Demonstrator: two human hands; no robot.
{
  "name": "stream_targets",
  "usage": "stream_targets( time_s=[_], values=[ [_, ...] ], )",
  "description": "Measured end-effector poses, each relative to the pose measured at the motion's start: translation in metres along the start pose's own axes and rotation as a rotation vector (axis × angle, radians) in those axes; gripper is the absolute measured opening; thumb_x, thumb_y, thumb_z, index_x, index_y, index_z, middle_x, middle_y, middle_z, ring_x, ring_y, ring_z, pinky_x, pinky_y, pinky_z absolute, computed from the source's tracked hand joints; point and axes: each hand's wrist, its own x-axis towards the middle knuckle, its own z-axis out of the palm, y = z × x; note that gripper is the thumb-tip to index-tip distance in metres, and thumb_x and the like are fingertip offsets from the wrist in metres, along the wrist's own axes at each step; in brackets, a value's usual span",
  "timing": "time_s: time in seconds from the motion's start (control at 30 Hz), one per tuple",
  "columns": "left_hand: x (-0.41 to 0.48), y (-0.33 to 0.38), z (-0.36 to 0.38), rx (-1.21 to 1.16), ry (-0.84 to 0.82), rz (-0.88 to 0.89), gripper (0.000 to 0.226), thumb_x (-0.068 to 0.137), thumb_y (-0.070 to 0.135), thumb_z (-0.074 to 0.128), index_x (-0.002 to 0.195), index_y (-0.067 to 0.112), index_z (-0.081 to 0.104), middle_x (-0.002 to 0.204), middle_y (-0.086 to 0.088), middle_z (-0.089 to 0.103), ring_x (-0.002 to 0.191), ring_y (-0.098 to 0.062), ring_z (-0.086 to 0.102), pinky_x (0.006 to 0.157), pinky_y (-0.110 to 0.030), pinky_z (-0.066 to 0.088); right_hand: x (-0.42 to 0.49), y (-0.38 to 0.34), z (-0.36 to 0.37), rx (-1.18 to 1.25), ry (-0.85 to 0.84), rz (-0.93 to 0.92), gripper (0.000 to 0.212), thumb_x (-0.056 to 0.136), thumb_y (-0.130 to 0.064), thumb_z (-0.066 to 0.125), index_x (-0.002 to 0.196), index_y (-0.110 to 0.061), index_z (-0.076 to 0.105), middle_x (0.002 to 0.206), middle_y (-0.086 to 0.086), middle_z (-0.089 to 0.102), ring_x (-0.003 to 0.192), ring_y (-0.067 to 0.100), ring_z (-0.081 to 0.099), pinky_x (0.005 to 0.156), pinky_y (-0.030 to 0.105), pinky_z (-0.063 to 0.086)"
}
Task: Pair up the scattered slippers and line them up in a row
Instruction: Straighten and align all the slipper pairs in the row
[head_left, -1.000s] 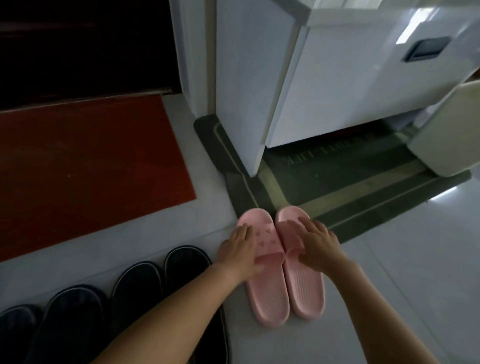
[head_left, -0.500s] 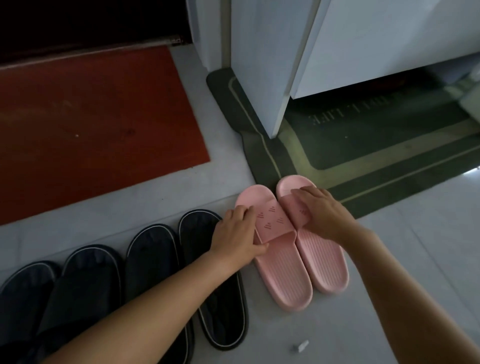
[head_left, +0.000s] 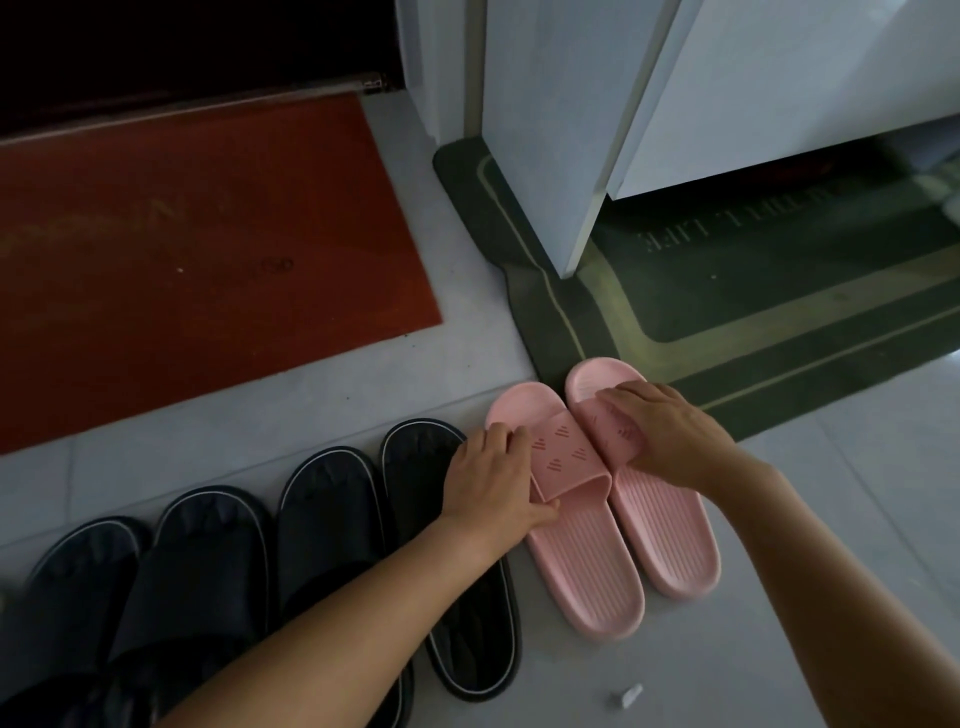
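Four black, white-edged slide slippers lie in a row. Just beside them, the left hand and right hand each grip a strap of the pink ribbed rubber slippers, apparently to square the pair, toes at the dark green doormat.

Two bare forearms run down to a bare left hand and a bare right hand
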Motion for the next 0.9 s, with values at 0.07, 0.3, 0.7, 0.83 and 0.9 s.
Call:
stream_targets(
  time_s=[0.07, 0.3, 0.7, 0.83, 0.9],
  values=[
    [-0.001, 0.000, 0.001, 0.003, -0.001, -0.004, 0.080, 0.072, 0.057, 0.063, 0.133, 0.015, 0.035, 0.130, -0.009, 0.041, 0.117, -0.029, 0.041, 0.099, -0.038, 0.035, 0.000, 0.000, 0.001, -0.003, -0.001, -0.002, 0.070, 0.082, -0.039, 0.062, 0.143, -0.034, 0.028, 0.150, -0.005, 0.031, 0.137, 0.022, 0.030, 0.107, 0.044, 0.035],
    [-0.003, -0.002, -0.001, -0.001, -0.028, 0.019, 0.083, 0.070, 0.051, 0.066, 0.137, 0.015, 0.033, 0.131, -0.007, 0.040, 0.119, -0.027, 0.040, 0.102, -0.037, 0.034, -0.002, 0.000, 0.001, -0.023, -0.012, -0.010, 0.070, 0.083, -0.038, 0.063, 0.143, -0.034, 0.027, 0.151, -0.005, 0.031, 0.138, 0.023, 0.030, 0.108, 0.045, 0.034],
    [-0.004, -0.003, -0.004, 0.028, -0.055, 0.028, 0.082, 0.068, 0.049, 0.067, 0.135, 0.015, 0.034, 0.129, -0.008, 0.041, 0.117, -0.028, 0.042, 0.103, -0.038, 0.034, -0.001, -0.007, -0.001, -0.039, -0.048, 0.014, 0.069, 0.084, -0.027, 0.060, 0.144, -0.029, 0.027, 0.150, -0.003, 0.031, 0.137, 0.024, 0.031, 0.107, 0.047, 0.038],
    [-0.004, -0.003, -0.004, 0.030, -0.049, 0.028, 0.083, 0.068, 0.050, 0.067, 0.135, 0.016, 0.034, 0.129, -0.009, 0.041, 0.117, -0.029, 0.042, 0.103, -0.039, 0.033, -0.001, -0.008, 0.001, -0.054, -0.045, 0.022, 0.066, 0.086, -0.029, 0.058, 0.144, -0.029, 0.026, 0.150, -0.003, 0.031, 0.136, 0.024, 0.032, 0.105, 0.048, 0.040],
    [-0.004, -0.003, -0.004, 0.044, -0.055, 0.023, 0.086, 0.070, 0.055, 0.066, 0.138, 0.015, 0.031, 0.132, -0.009, 0.040, 0.120, -0.030, 0.041, 0.107, -0.041, 0.030, -0.003, -0.010, 0.004, -0.067, -0.017, 0.034, 0.065, 0.088, -0.027, 0.056, 0.144, -0.028, 0.025, 0.150, -0.003, 0.032, 0.137, 0.023, 0.033, 0.105, 0.047, 0.039]
  ],
)
